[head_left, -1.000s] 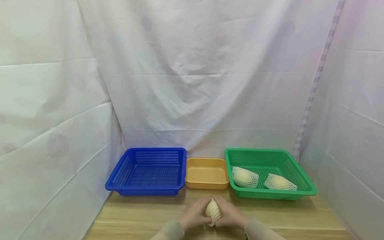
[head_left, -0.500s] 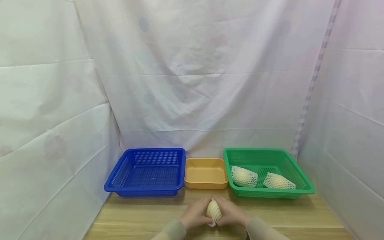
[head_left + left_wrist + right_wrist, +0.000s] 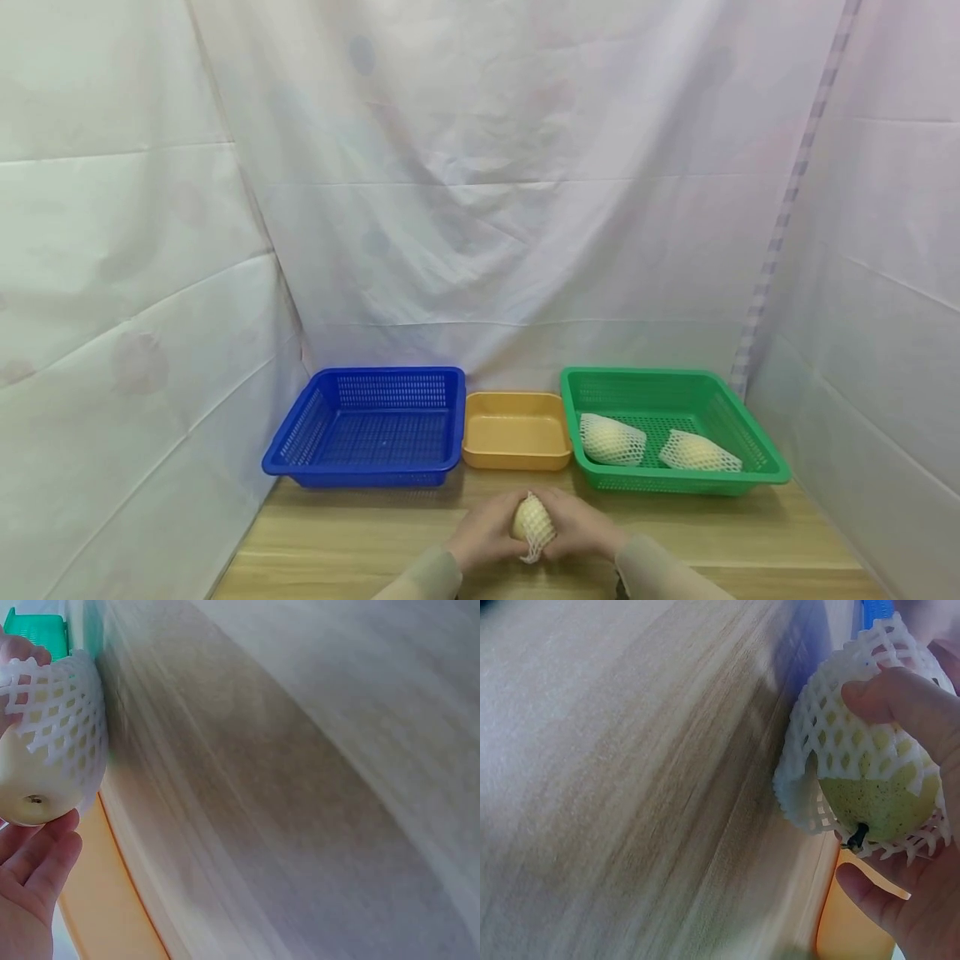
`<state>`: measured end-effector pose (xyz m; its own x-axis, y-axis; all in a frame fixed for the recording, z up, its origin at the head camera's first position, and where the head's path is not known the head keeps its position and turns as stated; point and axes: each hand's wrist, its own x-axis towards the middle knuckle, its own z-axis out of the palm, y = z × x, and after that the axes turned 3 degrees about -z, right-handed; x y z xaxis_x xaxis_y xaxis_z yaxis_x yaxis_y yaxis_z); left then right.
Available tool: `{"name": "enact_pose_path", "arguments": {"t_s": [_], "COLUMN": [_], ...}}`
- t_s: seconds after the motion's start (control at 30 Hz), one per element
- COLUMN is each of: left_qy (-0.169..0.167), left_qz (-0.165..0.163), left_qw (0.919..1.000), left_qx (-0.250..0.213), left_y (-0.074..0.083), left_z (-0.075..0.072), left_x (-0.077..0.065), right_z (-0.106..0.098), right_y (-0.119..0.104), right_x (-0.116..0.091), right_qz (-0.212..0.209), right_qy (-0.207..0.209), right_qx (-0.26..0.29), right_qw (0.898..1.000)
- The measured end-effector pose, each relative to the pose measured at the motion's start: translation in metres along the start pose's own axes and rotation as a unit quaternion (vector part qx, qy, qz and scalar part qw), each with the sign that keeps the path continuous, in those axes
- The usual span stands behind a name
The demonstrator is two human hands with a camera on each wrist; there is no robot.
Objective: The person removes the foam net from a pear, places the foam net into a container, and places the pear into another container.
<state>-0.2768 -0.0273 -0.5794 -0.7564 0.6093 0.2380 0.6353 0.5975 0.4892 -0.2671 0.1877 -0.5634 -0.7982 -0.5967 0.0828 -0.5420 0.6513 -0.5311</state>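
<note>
A yellow-green pear (image 3: 881,802) in a white foam net sleeve (image 3: 832,735) is held between both hands, low over the front of the table. From the left in the head view, my left hand (image 3: 487,529) grips it. My right hand (image 3: 581,527) grips the opposite side, its thumb pressing on the netting in the right wrist view. There the dark stem shows at the net's open end. The left wrist view shows the pear's bare, pale other end (image 3: 34,776), with left fingers (image 3: 56,859) under it. The net's loose edge hangs toward the person.
Behind the hands stand a blue basket (image 3: 363,479) on the left and a shallow orange tray (image 3: 517,460) in the middle. A green basket (image 3: 682,481) on the right holds two netted pears (image 3: 613,442). White cloth (image 3: 480,250) encloses the wooden table (image 3: 337,533).
Both hands keep hold of the pear in nearly the same place. The head view shifts slightly; baskets and tray stay put.
</note>
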Motion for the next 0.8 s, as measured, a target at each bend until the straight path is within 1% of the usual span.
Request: {"name": "enact_pose_path", "arguments": {"t_s": [0.17,0.37,0.5,0.7,0.8], "left_qy": [0.005,0.013,0.015,0.013,0.010], "left_qz": [0.003,0.002,0.001,-0.009,-0.017], "left_qw": [1.0000,0.9999,0.9998,0.9997,0.9996], "left_qx": [0.008,0.008,0.009,0.017,0.018], "left_y": [0.000,-0.001,-0.002,-0.004,-0.005], "left_z": [-0.002,-0.006,-0.008,-0.007,-0.006], "left_x": [-0.002,-0.006,-0.008,-0.011,-0.011], "right_z": [0.000,-0.001,-0.001,-0.001,-0.001], "right_y": [0.001,0.000,-0.001,-0.003,-0.006], "right_x": [0.000,0.001,0.000,0.000,-0.001], "right_qz": [-0.010,0.000,-0.005,-0.007,-0.007], "right_qy": [0.005,0.000,0.002,0.007,0.012], "right_qx": [-0.011,-0.003,-0.005,-0.011,-0.029], "right_qw": [1.000,1.000,1.000,1.000,0.999]}}
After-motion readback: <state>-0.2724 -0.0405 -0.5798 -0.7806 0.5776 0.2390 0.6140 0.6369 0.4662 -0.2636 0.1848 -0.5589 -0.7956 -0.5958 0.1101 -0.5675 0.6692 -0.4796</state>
